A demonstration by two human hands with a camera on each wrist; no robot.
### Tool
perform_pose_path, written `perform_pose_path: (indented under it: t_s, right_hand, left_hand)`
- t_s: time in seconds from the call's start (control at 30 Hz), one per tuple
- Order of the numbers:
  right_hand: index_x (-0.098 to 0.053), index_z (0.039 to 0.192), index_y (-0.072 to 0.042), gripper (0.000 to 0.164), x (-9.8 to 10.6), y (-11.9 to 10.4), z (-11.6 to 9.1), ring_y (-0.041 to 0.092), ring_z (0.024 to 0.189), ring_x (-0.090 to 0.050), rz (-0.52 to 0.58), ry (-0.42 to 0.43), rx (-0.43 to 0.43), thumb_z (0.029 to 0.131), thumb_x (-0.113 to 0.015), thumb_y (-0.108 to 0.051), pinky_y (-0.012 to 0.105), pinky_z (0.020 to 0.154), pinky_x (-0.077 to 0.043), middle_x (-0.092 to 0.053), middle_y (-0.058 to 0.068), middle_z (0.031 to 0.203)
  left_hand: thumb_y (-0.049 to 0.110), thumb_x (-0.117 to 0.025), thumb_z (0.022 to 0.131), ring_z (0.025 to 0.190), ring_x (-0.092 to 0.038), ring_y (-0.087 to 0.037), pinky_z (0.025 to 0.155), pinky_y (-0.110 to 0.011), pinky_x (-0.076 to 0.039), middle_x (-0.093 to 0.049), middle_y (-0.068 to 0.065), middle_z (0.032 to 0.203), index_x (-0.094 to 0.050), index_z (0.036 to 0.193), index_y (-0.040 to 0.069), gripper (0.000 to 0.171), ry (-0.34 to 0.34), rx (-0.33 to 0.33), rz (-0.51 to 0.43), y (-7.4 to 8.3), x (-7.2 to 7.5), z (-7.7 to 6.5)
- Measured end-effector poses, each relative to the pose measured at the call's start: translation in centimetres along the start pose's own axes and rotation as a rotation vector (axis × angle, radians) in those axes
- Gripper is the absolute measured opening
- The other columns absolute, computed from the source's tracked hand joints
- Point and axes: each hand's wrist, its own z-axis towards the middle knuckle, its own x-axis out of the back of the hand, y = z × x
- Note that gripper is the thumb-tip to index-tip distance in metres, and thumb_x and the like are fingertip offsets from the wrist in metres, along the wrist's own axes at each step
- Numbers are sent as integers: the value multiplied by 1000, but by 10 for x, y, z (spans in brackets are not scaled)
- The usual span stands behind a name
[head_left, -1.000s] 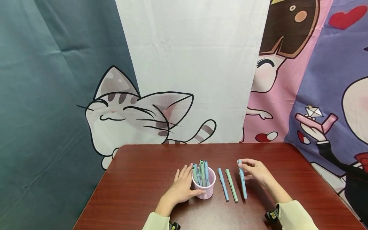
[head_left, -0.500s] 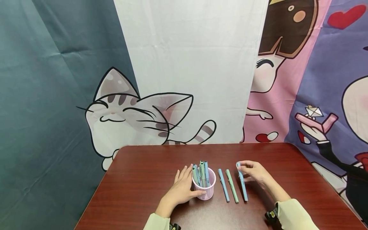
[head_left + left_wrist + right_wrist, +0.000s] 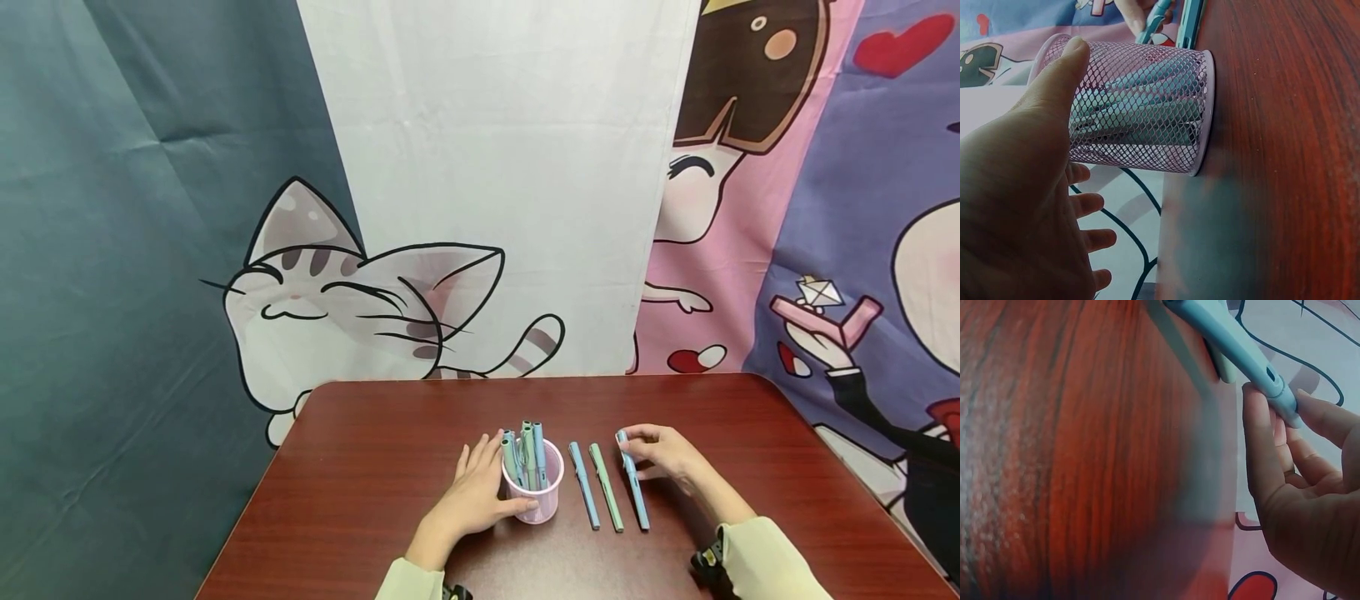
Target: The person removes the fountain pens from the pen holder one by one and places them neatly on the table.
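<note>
A pink mesh pen cup (image 3: 537,505) stands upright on the table, holding several blue and green pens (image 3: 528,454). My left hand (image 3: 471,493) rests against its left side with fingers extended; in the left wrist view the thumb lies along the mesh cup (image 3: 1141,109). To the right, my right hand (image 3: 670,457) pinches a blue pen (image 3: 635,492) near its upper end between thumb and fingertips. That blue pen (image 3: 1241,347) slants in the right wrist view, and its far end is cut off there. Whether its lower end touches the table I cannot tell.
Between the cup and my right hand, another blue pen (image 3: 584,486) and a green pen (image 3: 606,487) lie side by side on the reddish-brown wooden table (image 3: 390,433). A printed cloth backdrop (image 3: 510,167) hangs behind the table's far edge.
My right hand has lowered slightly toward me with the blue pen, whose lower end has shifted a little to the right. The left hand and the cup stay in place.
</note>
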Motion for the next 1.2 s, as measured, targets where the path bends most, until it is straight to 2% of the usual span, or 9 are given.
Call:
perform_pose_path:
  t_s: [0.2, 0.37, 0.6, 0.87, 1.0, 1.2]
  right_hand:
    - [-52, 131, 15, 50, 0, 3, 0, 22, 86, -64, -26, -22, -13, 95, -70, -15, 43, 71, -62, -66, 13, 103]
    - [-54, 129, 15, 47, -2, 4, 1, 22, 86, -62, -46, -2, -31, 95, -70, -13, 43, 70, -62, -66, 13, 101]
    - [-55, 126, 15, 41, -8, 6, 3, 21, 78, -63, -98, 22, -64, 95, -68, -9, 43, 67, -62, -65, 9, 91]
    - [-61, 121, 12, 35, -15, 5, 7, 22, 73, -64, -203, 73, -84, 94, -69, -9, 43, 66, -62, -67, 10, 89]
    - [-62, 120, 10, 32, -17, 2, 10, 21, 76, -64, -255, 88, -102, 95, -69, -9, 43, 67, -62, -66, 11, 91]
    - [-62, 120, 10, 32, -18, 1, 12, 21, 79, -67, -259, 89, -117, 94, -69, -7, 43, 66, -62, -69, 11, 93]
  left_hand:
    - [70, -68, 82, 153, -19, -38, 122, -62, -10, -23, -12, 167, -29, 158, 2, 110, 0, 3, -12, 1, 0, -1]
    - [70, -69, 83, 154, -18, -38, 122, -63, -10, -23, -13, 167, -29, 158, 1, 110, -3, 8, -23, 1, 0, -2]
    - [70, -69, 83, 153, -19, -39, 121, -64, -10, -23, -15, 167, -29, 158, 1, 109, 4, 8, -32, 1, -1, -2]
    - [69, -69, 83, 153, -19, -39, 121, -63, -10, -23, -14, 167, -29, 158, 2, 109, 4, 7, -29, 2, -1, -3]
    - [69, -69, 83, 153, -18, -39, 122, -63, -9, -23, -15, 167, -29, 158, 2, 109, 5, 9, -32, 2, 0, -2]
    - [71, -67, 83, 154, -18, -39, 122, -63, -9, -22, -12, 168, -28, 159, 3, 109, -1, 13, -22, 2, -1, -2]
